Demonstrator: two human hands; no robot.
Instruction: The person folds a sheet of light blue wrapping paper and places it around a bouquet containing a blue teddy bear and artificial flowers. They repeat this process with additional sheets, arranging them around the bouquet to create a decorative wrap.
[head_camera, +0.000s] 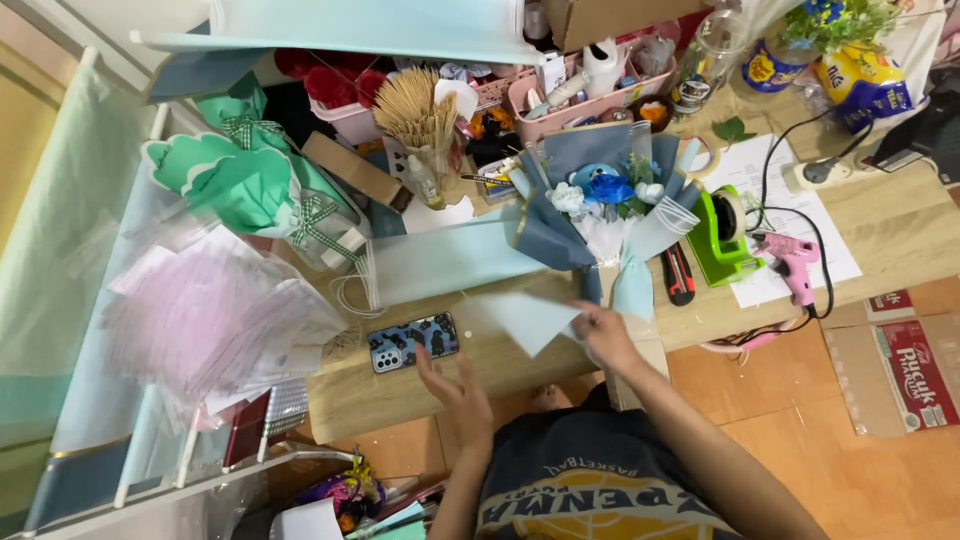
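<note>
My right hand (604, 334) pinches a corner of a pale blue sheet of wrapping paper (525, 318) that lies on the wooden table (400, 395). My left hand (455, 385) hovers open over the table's near edge, fingers apart, just below a phone in a patterned case (414, 342). Right behind the sheet lies a bouquet of blue and white flowers (600, 192) wrapped in dark blue and light blue paper.
A green tape dispenser (722, 236), a box cutter (679, 275) and a pink glue gun (793, 262) sit to the right. Pink baskets of supplies (590, 85), a jar of wooden sticks (418, 115) and green wrapped bouquets (250, 185) crowd the back. Stacked plastic sleeves (215, 315) lie at left.
</note>
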